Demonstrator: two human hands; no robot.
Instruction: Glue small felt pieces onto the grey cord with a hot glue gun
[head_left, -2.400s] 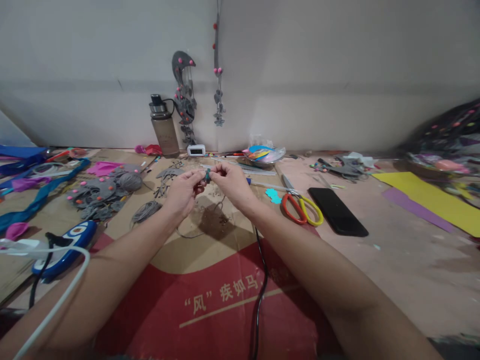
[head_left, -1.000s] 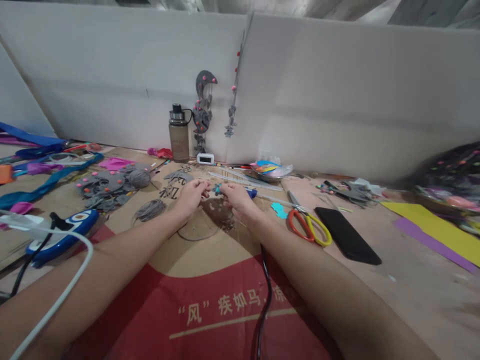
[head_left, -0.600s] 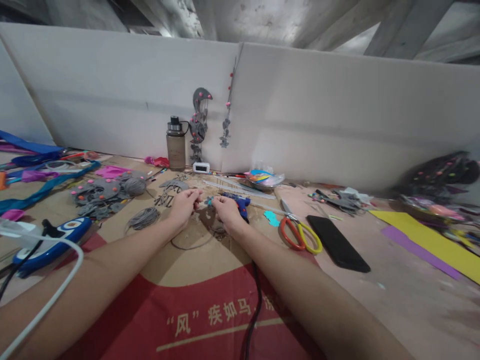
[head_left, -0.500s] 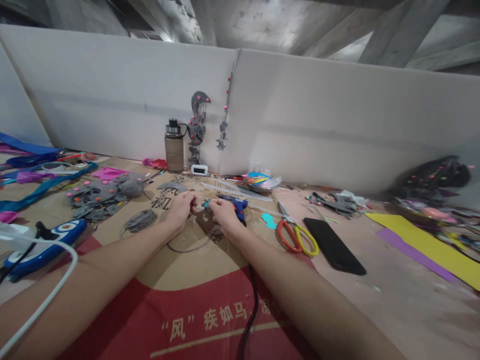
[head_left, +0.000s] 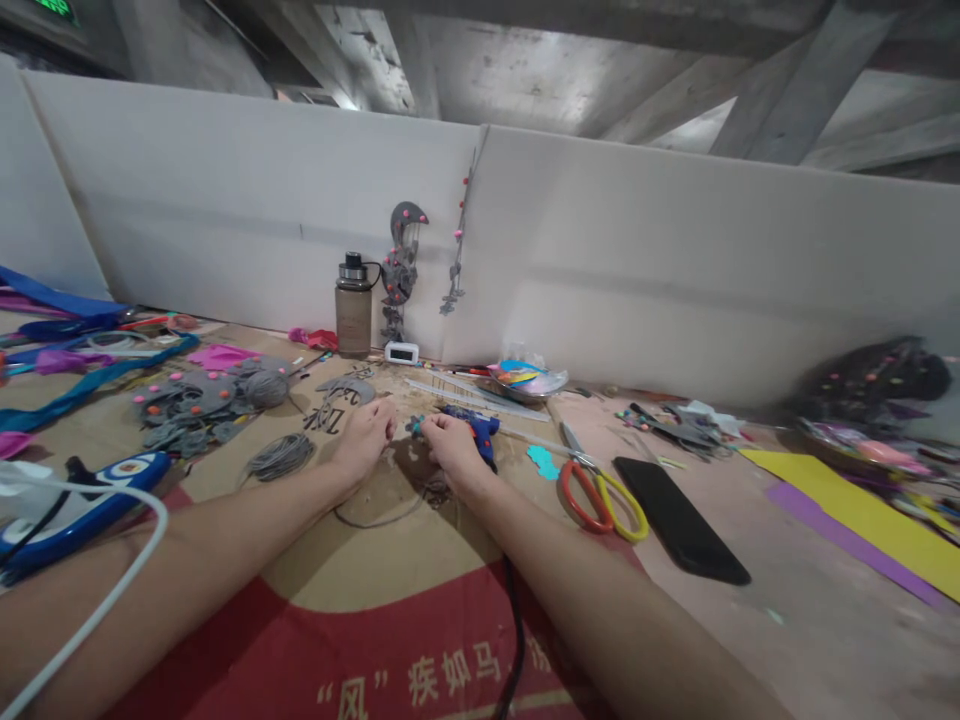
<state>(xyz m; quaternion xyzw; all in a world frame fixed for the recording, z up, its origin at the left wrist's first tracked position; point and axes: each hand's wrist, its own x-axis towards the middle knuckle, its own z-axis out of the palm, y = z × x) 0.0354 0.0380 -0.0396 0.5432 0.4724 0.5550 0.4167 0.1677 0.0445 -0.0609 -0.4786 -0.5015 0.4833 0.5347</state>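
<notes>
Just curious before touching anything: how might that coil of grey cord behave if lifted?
The coil of grey cord would probably sag, since its strands look thin. It may also tangle or unravel, as the loops look loosely gathered.

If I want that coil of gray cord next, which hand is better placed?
Probably your left hand: it's nearer the coil of gray cord, while your right hand pinches a small teal piece. Whether the left holds anything is unclear.

glue gun (head_left: 484,430) between yarn coil (head_left: 281,457) and scissors (head_left: 595,470), phone (head_left: 679,518) farther right
</notes>
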